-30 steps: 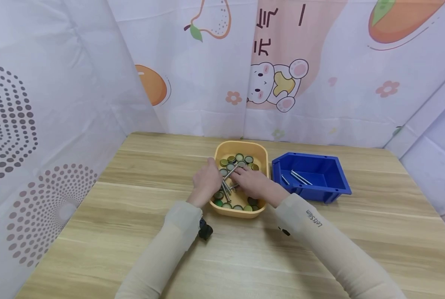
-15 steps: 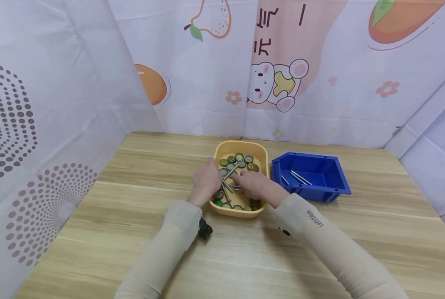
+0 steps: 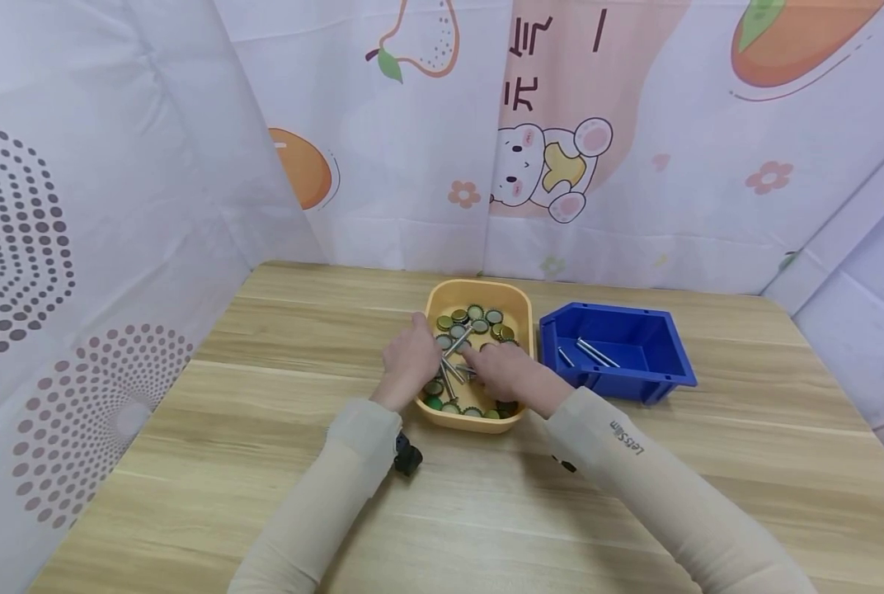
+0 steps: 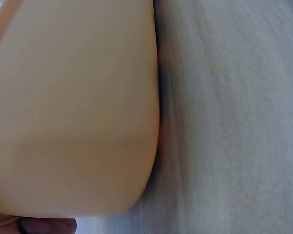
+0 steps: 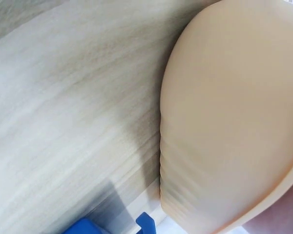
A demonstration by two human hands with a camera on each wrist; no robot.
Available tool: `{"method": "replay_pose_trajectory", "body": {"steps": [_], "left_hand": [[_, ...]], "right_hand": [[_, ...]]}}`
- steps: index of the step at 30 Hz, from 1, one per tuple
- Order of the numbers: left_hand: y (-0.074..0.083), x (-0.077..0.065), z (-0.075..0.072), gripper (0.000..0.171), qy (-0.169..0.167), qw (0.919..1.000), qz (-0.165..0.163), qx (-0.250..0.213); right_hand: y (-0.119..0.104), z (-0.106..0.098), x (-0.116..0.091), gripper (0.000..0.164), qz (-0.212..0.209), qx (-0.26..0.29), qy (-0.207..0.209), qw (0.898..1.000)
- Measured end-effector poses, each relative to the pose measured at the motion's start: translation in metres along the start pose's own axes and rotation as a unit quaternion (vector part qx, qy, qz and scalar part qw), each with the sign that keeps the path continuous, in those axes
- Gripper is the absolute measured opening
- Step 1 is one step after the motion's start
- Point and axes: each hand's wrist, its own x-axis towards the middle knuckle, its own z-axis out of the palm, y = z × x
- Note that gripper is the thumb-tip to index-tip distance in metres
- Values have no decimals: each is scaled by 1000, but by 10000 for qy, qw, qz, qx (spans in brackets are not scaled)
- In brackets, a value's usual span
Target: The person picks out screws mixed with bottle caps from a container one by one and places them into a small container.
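Yellow bin: on the tabletop; reference for positions below.
Left hand: at the left rim of the yellow bin, fingertips hidden from the head view; whether it grips the rim or a bolt cannot be told.
Right hand: reaching in over the right side of the yellow bin, fingers among the bolts; cannot tell whether one is pinched.
Spacing of hands: apart, bolts between.
Bolts: silver, lying crossed inside the yellow bin, mostly in its left half.
Bottle caps: loose in the yellow bin, grouped at its far end and along its near wall; gold, grey and green.
Blue bin: just right of the yellow bin.
Silver rods: lying inside the blue bin.
Printed curtain: hanging behind the yellow bin.
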Motion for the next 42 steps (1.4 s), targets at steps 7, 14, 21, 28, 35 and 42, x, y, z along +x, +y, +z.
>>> {"method": "replay_pose_trajectory", "body": {"steps": [7, 14, 21, 28, 35, 42], "left_hand": [[1, -1, 0, 28, -2, 10000, -17, 11], [1, 0, 1, 23, 81, 9999, 14, -57], [1, 0, 1, 24, 70, 9999, 31, -80], [1, -1, -1, 24, -4, 10000, 4, -92], [0, -1, 0, 25, -35, 10000, -26, -82], [0, 0, 1, 29, -33, 10000, -46, -70]], "right_hand": [[7, -2, -1, 20, 40, 671, -87, 9977], [11, -8, -6, 20, -71, 1545, -130, 9879], [13, -7, -6, 10, -568, 2083, 288, 9760], [16, -11, -10, 13, -728, 2282, 497, 9696], [25, -16, -14, 9, -764, 2515, 730, 9621], [34, -25, -21, 16, -683, 2861, 769, 9527]]}}
